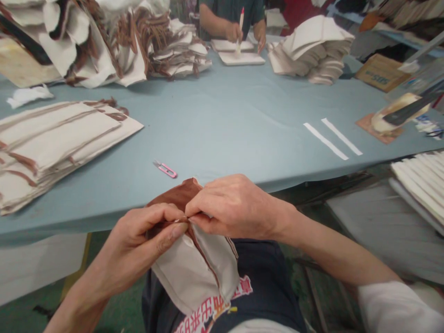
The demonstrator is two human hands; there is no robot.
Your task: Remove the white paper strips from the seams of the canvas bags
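Observation:
A cream fabric piece with brown lining (176, 273) hangs over my lap, just off the front edge of the table. My left hand (149, 236) pinches its upper edge between thumb and forefinger. Right beside it, the fingers of my right hand (232, 208) are closed on the same edge, so the fingertips of both hands almost meet. A brown seam runs down the piece from that spot. Part of the lining shows behind my hands. Beyond them on the table lies a pair of pink thread snips (165, 169).
Layered cream pieces (62, 138) lie at left, with heaped cream and brown pieces (128, 51) behind. Two white strips (326, 141) and a brush on a container (398, 113) are at right. Across the blue table (222, 125), a co-worker's hand (234, 32) holds a brush near a cream stack (312, 46).

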